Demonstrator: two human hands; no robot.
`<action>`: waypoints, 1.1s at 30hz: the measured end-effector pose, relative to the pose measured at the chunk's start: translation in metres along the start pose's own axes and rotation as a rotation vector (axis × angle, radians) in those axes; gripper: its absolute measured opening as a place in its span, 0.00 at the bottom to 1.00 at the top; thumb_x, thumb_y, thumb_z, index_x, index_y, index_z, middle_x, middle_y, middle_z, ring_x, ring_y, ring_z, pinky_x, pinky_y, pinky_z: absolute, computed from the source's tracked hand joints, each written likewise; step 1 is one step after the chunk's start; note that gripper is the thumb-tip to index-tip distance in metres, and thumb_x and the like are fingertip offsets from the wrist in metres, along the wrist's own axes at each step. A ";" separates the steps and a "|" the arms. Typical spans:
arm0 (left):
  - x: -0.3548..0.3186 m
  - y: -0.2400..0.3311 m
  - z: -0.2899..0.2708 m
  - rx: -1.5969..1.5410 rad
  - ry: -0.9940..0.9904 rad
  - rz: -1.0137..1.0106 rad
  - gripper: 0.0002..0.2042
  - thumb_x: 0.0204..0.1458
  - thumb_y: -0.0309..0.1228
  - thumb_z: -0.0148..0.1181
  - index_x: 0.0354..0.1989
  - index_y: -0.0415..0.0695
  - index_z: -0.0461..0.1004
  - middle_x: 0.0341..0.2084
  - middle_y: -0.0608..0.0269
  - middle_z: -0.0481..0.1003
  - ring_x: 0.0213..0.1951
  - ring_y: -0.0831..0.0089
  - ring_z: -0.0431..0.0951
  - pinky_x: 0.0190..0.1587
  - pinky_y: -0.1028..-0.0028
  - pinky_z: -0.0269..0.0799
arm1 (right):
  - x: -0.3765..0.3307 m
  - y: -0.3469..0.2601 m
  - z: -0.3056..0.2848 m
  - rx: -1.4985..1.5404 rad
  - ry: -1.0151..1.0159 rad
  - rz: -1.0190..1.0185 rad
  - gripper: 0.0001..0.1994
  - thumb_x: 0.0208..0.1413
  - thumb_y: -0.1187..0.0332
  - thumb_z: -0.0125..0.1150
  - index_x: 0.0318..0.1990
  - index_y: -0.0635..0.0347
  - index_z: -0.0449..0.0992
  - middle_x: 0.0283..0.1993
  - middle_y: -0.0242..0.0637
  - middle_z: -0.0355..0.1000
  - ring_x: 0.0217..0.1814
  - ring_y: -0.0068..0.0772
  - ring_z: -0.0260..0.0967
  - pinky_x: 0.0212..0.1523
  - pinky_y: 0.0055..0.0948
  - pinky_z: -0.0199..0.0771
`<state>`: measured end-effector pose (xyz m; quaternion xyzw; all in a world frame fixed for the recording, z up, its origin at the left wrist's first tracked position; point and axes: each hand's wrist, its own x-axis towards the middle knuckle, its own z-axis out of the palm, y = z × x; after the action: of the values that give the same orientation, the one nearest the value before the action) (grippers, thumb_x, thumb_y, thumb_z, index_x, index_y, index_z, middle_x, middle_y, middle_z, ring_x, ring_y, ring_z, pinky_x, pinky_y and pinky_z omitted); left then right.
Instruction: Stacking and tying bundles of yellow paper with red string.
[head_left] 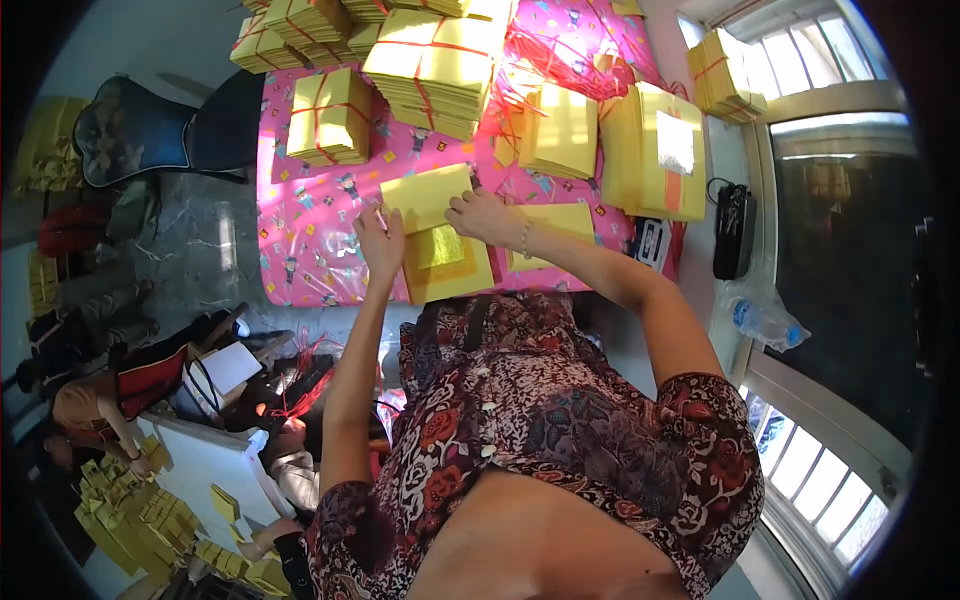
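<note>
A folded-looking yellow paper sheet (pixel 424 196) lies at an angle on a pink patterned table cover (pixel 310 225). My right hand (pixel 486 218) has its fingers curled on the sheet's right edge, pinching it. At the left edge rests my left hand (pixel 381 243), fingers spread, with the thumb touching the paper. Just below is another yellow paper (pixel 478 282) with a shiny gold square (pixel 445 248) on it, partly covered by the upper sheet. To the right, under my right wrist, more yellow paper (pixel 560 222) lies flat.
Tied yellow paper bundles (pixel 330 115) and a tall stack (pixel 425 85) stand along the far side, with loose red string (pixel 560 65) among them. A black case (pixel 735 230) and a plastic bottle (pixel 765 322) lie by the window. People's hands (pixel 262 540) handle yellow bundles at lower left.
</note>
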<state>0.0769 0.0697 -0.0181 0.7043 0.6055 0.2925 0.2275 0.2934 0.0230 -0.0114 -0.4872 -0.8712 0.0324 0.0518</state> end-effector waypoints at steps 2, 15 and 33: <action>0.005 0.000 0.004 -0.379 -0.134 -0.362 0.13 0.56 0.32 0.51 0.46 0.39 0.69 0.37 0.52 0.73 0.40 0.66 0.73 0.36 0.70 0.71 | -0.002 -0.002 -0.009 0.010 0.056 -0.001 0.07 0.46 0.63 0.56 0.30 0.54 0.69 0.34 0.33 0.66 0.38 0.34 0.67 0.38 0.35 0.68; -0.037 0.087 0.025 -1.076 -0.598 -0.580 0.16 0.50 0.22 0.55 0.49 0.40 0.67 0.37 0.62 0.74 0.38 0.74 0.76 0.36 0.75 0.74 | -0.122 -0.010 -0.065 0.833 0.560 0.826 0.17 0.49 0.70 0.61 0.47 0.61 0.70 0.44 0.45 0.65 0.50 0.47 0.63 0.47 0.36 0.66; -0.085 0.095 0.092 -0.432 -0.684 -0.160 0.15 0.44 0.28 0.63 0.40 0.37 0.71 0.29 0.55 0.78 0.31 0.67 0.78 0.36 0.70 0.73 | -0.187 -0.016 -0.032 0.538 0.397 1.107 0.20 0.48 0.75 0.59 0.51 0.57 0.66 0.45 0.47 0.62 0.44 0.54 0.66 0.42 0.43 0.69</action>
<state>0.2007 -0.0262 -0.0320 0.6477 0.4725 0.1431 0.5803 0.3810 -0.1449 0.0108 -0.8310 -0.4265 0.1808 0.3080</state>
